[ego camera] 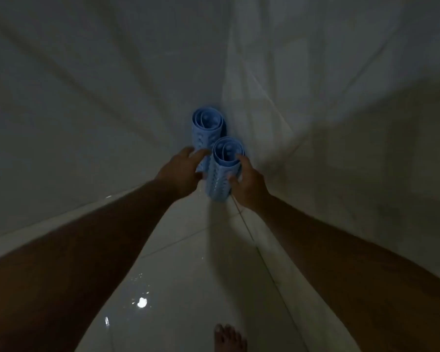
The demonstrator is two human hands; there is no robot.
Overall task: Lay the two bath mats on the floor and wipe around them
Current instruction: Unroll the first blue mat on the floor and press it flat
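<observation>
Two light blue bath mats stand upright, rolled into tubes, in the corner where two white walls meet. The far rolled mat [208, 128] leans into the corner. The near rolled mat [222, 171] stands just in front of it. My right hand [247, 184] wraps around the near roll's right side, thumb and fingers on it. My left hand [181, 171] is at the left of both rolls, its fingertips touching the far roll's lower part; whether it grips is unclear.
Glossy white floor tiles [188, 288] show a bright light reflection and wet-looking specks. A bare foot [229, 339] stands at the bottom edge. White tiled walls [87, 110] close in on the left and right. The room is dim.
</observation>
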